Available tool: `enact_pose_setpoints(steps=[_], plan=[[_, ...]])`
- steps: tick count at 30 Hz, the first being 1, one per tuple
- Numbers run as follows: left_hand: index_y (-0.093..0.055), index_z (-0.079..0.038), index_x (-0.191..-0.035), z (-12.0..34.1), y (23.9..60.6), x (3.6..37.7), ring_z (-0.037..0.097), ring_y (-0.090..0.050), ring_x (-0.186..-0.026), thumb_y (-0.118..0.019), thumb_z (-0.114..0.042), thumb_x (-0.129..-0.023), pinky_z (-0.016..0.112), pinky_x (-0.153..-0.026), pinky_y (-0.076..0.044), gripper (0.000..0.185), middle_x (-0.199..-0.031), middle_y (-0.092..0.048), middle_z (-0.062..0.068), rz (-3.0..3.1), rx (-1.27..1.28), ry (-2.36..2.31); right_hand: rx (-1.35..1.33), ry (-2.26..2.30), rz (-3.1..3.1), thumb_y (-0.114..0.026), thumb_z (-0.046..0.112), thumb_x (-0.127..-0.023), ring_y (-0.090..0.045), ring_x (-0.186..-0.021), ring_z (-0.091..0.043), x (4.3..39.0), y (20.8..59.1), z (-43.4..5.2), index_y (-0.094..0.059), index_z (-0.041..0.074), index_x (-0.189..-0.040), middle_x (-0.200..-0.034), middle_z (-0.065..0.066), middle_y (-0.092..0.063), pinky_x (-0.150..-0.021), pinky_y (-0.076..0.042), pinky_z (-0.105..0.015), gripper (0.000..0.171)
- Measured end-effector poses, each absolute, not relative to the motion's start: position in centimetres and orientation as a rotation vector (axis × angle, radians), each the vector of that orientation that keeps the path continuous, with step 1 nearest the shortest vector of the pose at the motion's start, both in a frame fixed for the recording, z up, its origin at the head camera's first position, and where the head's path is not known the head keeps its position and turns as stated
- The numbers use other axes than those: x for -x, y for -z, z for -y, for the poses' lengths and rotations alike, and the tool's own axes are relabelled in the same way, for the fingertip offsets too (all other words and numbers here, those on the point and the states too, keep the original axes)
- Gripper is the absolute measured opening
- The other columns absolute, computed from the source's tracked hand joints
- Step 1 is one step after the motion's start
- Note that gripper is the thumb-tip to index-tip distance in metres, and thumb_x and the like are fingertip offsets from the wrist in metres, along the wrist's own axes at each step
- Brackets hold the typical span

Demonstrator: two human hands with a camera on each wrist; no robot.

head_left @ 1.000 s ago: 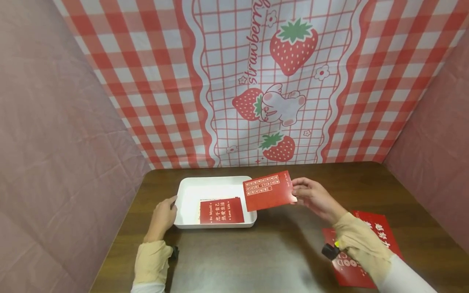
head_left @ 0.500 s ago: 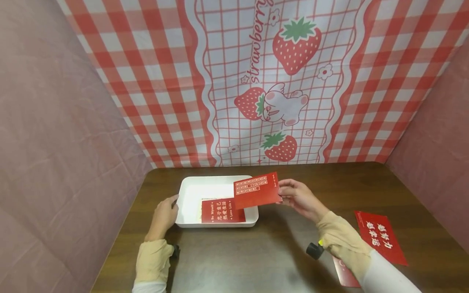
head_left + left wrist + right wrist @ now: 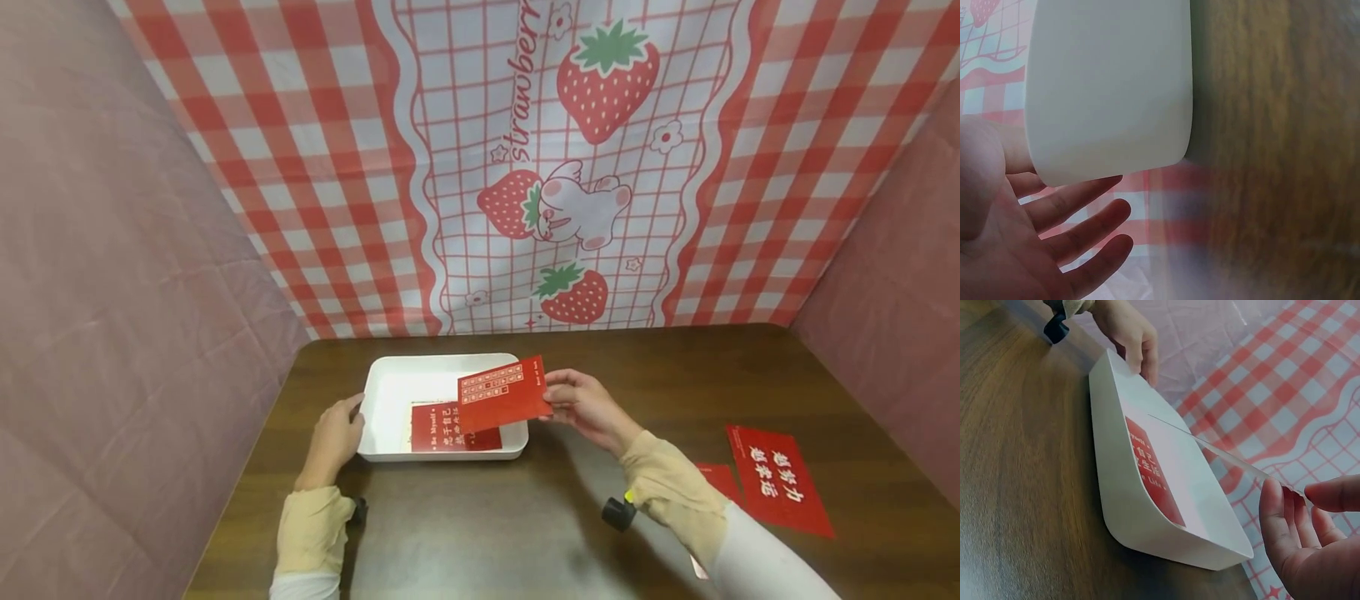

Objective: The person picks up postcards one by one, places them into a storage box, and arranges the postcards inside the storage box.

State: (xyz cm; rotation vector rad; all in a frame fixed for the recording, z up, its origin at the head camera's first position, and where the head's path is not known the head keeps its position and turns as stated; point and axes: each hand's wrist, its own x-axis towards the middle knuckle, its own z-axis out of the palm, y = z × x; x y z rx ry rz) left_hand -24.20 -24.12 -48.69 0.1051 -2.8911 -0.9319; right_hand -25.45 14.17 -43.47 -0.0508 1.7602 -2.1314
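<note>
My right hand point(image 3: 588, 408) pinches one end of a red envelope point(image 3: 502, 396) with rows of small boxed characters. It holds the envelope tilted above the right part of a white tray point(image 3: 390, 379). Another red envelope point(image 3: 431, 433) with white lettering lies inside the tray, partly covered by the held one in the head view. Something pale shows at its left edge. At the tray's left end, my left hand point(image 3: 333, 437) holds the rim. In the left wrist view, its thumb and index finger pass behind the tray wall, while the other fingers point(image 3: 1094, 228) extend loosely below.
Two more red pieces lie to the right: a large one point(image 3: 780, 483) with white characters and another point(image 3: 720, 479) partly under the right forearm. Strawberry-patterned cloth point(image 3: 555, 208) hangs behind the brown table point(image 3: 480, 533). Pink cloth point(image 3: 135, 292) hangs at the sides.
My right hand has moved left, bringing the red envelope from the tray's right edge to above the envelope inside. The left hand stays at the tray's left rim.
</note>
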Motion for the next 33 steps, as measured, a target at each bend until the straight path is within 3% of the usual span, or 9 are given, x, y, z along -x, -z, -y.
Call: enact_pose_setpoints(steps=[9, 20, 25, 29, 33], plan=[[-0.052, 0.003, -0.136, 24.3, 48.5, 24.5, 0.047, -0.047, -0.130, -0.044, -0.009, -0.094, 0.058, -0.108, -0.038, 0.045, -0.138, -0.052, 0.028, 2.892, -0.116, 0.925, 0.029, 2.098, -1.850, -0.048, -0.008, -0.088, -0.064, -0.069, -0.009, 25.8, 43.6, -12.7, -0.043, -0.011, -0.118, -0.080, -0.001, -0.060, -0.071, -0.060, -0.028, 0.031], [-0.051, 0.004, -0.137, 24.1, 48.7, 24.2, 0.047, -0.045, -0.131, -0.044, -0.009, -0.095, 0.058, -0.109, -0.037, 0.045, -0.140, -0.050, 0.028, 2.917, -0.120, 0.944, -0.071, 2.049, -1.909, -0.049, -0.010, -0.085, -0.061, -0.065, -0.010, 25.4, 44.9, -10.1, -0.043, -0.012, -0.120, -0.078, -0.004, -0.058, -0.064, -0.060, -0.027, 0.035], [-0.051, 0.004, -0.138, 24.1, 48.7, 24.1, 0.047, -0.045, -0.131, -0.045, -0.009, -0.095, 0.058, -0.110, -0.036, 0.045, -0.140, -0.050, 0.029, 2.917, -0.121, 0.948, -0.032, 2.040, -1.885, -0.050, -0.010, -0.085, -0.063, -0.067, -0.011, 25.1, 45.4, -9.1, -0.042, -0.012, -0.121, -0.078, -0.004, -0.058, -0.070, -0.062, -0.033, 0.037], [-0.052, 0.004, -0.137, 24.0, 48.6, 24.1, 0.047, -0.046, -0.130, -0.046, -0.009, -0.094, 0.058, -0.109, -0.037, 0.045, -0.138, -0.052, 0.029, 2.906, -0.116, 0.942, 0.051, 1.962, -1.910, -0.049, -0.010, -0.086, -0.064, -0.073, -0.014, 24.9, 45.5, -8.7, -0.040, -0.018, -0.128, -0.088, -0.014, -0.063, -0.084, -0.060, -0.041, 0.044], [-0.052, 0.004, -0.136, 24.0, 48.4, 24.1, 0.047, -0.047, -0.130, -0.046, -0.009, -0.094, 0.058, -0.109, -0.037, 0.045, -0.138, -0.052, 0.029, 2.900, -0.112, 0.938, 0.179, 1.787, -2.039, -0.050, -0.007, -0.089, -0.068, -0.093, -0.025, 24.6, 45.4, -8.6, -0.044, -0.022, -0.130, -0.114, -0.034, -0.062, -0.094, -0.055, -0.044, 0.045]])
